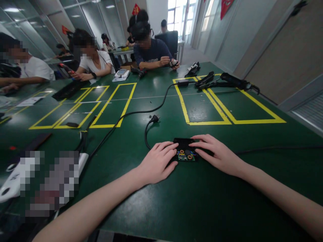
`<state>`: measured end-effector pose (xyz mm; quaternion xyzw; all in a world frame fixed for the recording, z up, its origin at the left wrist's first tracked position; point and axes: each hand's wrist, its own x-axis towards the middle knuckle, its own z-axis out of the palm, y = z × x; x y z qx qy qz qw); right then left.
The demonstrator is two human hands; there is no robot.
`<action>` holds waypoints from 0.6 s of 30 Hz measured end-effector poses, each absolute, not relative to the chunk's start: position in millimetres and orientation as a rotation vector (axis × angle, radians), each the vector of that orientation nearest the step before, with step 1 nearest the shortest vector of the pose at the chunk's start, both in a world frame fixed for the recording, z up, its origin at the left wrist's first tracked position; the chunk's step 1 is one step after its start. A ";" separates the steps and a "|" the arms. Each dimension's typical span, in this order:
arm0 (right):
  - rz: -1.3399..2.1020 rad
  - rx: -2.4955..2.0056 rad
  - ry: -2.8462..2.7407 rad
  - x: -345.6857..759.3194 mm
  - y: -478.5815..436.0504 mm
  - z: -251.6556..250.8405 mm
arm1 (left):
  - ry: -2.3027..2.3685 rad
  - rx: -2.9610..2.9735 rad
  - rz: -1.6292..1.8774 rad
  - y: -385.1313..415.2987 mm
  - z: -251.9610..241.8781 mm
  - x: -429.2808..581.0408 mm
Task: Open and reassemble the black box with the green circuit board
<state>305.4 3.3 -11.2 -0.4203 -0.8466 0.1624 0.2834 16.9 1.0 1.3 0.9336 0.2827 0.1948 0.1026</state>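
Green table: landmark for the room, its top [143, 215] shiny and marked with yellow tape rectangles [208, 123].
Glass panels [84, 22]: tall, framed, beyond the table to the left.
Light: pale patches [11, 10] high above the table's far left.
Window [173, 13]: bright, beyond the table's far end.
Black chair [172, 42]: just behind the table's far end.
Floor [195, 57]: greyish, past the table's far right corner.
Wall [275, 50]: brown and grey panels, right of the table.
Red pennant [226, 7]: on that wall, above the table's height.

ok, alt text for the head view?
The left hand and right hand flank a black casing and an exposed circuit board on a green table. A black plug lies beyond; a co-worker in a dark shirt sits across the table.
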 end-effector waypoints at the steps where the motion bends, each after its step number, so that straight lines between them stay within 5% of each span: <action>1: 0.481 -1.128 -2.220 304.9 3.1 -11.1 | 0.836 2.756 0.577 0.7 0.9 17.0; 18: 0.844 -1.156 -1.782 291.0 -2.8 -5.0 | 0.952 2.631 0.668 1.5 -3.7 13.4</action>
